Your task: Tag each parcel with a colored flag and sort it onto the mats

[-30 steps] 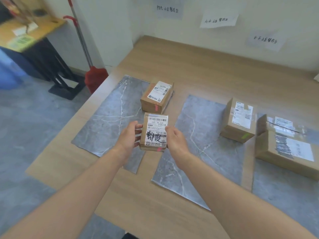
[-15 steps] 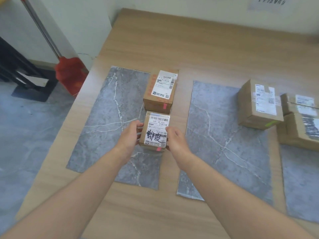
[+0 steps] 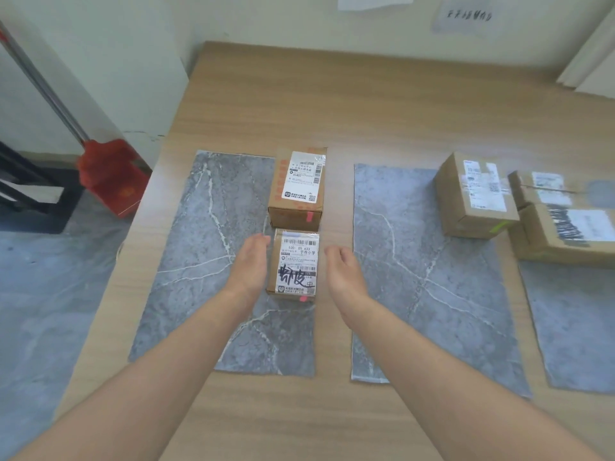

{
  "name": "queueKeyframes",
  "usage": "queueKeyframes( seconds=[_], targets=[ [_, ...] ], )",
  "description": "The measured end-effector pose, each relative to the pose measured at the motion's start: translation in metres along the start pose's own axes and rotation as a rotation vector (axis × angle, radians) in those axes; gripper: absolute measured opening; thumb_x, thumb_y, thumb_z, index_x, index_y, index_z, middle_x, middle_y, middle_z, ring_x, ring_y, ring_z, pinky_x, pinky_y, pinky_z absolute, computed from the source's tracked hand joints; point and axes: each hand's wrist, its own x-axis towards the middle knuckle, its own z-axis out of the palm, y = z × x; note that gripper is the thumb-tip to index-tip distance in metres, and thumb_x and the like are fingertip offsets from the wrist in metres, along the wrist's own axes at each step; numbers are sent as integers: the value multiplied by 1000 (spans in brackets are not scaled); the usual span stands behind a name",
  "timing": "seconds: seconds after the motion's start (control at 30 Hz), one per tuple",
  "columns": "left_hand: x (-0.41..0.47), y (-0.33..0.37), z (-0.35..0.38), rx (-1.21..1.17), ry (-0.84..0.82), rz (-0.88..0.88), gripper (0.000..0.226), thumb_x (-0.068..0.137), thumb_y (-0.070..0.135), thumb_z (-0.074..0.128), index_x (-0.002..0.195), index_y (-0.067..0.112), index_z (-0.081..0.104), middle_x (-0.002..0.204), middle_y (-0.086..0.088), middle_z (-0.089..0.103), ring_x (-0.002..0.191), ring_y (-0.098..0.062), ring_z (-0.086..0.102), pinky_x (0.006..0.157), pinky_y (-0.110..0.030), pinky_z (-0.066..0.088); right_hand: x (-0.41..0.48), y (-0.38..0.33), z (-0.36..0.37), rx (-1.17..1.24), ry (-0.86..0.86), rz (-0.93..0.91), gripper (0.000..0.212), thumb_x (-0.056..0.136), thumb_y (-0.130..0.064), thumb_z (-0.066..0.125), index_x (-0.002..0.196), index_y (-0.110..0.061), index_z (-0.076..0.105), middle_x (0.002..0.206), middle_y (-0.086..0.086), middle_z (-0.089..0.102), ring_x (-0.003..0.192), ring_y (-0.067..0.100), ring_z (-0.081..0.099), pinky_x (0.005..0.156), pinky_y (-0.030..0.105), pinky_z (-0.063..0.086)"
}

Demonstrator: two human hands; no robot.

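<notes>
Small parcel (image 3: 294,262) sits on our left mat (image 3: 213,261); left hand (image 3: 250,264) and right hand (image 3: 344,272) flank it, fingers spread, holding nothing.

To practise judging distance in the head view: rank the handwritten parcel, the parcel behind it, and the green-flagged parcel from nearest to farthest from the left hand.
1. Handwritten parcel, just right of the left hand.
2. Parcel behind it, farther up the left mat.
3. Green-flagged parcel, middle mat, far right.

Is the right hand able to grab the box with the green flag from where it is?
Probably yes. The right hand is open and empty, and only bare grey mat lies between it and the box with the green flag, though the arm must stretch right.
</notes>
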Motion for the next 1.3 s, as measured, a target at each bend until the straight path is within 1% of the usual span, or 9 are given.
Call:
queueKeyframes(
  seconds=[0.1,0.2,0.33,0.43,0.6,0.77,0.93,1.07,1.3],
  targets=[
    [-12,18,4,18,-13,84,25,106,35,35,123,26,51,100,18,53,90,8,45,90,-29,30,-8,-9,-9,9,41,-32,23,104,-31,41,108,-18,60,90,-10,58,81,6,52,62,23,35],
    [-23,32,8,52,-29,156,34,106,36,34,129,19,54,107,8,59,89,7,47,79,-28,36,-18,-19,-20,13,70,-87,25,104,-33,42,104,-16,60,87,-6,57,82,13,52,66,27,38],
    [-45,55,18,34,-103,190,30,100,45,38,121,35,57,124,8,61,120,-8,52,108,-39,39,-39,-34,-37,56,95,-133,27,101,-38,44,104,-18,63,92,-5,63,88,14,57,82,35,45],
    [-65,74,30,77,-158,214,26,98,48,37,112,37,55,127,7,59,126,-16,50,113,-47,35,-58,-46,-60,90,124,-182,26,102,-37,44,100,-17,61,86,-6,58,84,14,54,77,32,44],
    [-103,108,63,58,-223,267,7,94,46,46,90,43,51,121,-6,62,120,-27,57,111,-51,40,-87,-64,-109,143,190,-252,20,103,-36,45,97,-24,60,83,-9,54,77,9,50,67,25,39],
    [-144,126,113,90,-309,286,16,101,43,43,108,35,55,124,2,56,127,-22,50,115,-49,35,-113,-65,-165,218,283,-307,29,101,-34,46,75,-22,47,69,-8,39,66,12,37,63,30,32],
    [-185,121,172,128,-372,324,16,99,44,45,100,35,58,121,2,58,121,-23,53,113,-49,38,-140,-48,-231,228,378,-358,29,103,-32,44,88,-12,58,76,-5,46,72,13,41,63,34,32],
    [-228,109,229,129,-426,327,17,100,41,45,97,32,60,109,6,59,113,-20,55,108,-44,42,-161,-19,-293,294,418,-386,33,102,-30,46,69,-23,45,63,-10,37,62,12,34,58,30,28],
    [-315,88,340,171,-526,349,25,99,42,46,111,27,62,112,-1,57,105,-20,58,95,-35,43,-204,38,-422,322,523,-356,30,102,-34,45,88,-10,56,79,-1,47,72,14,44,63,34,35]
  ],
)
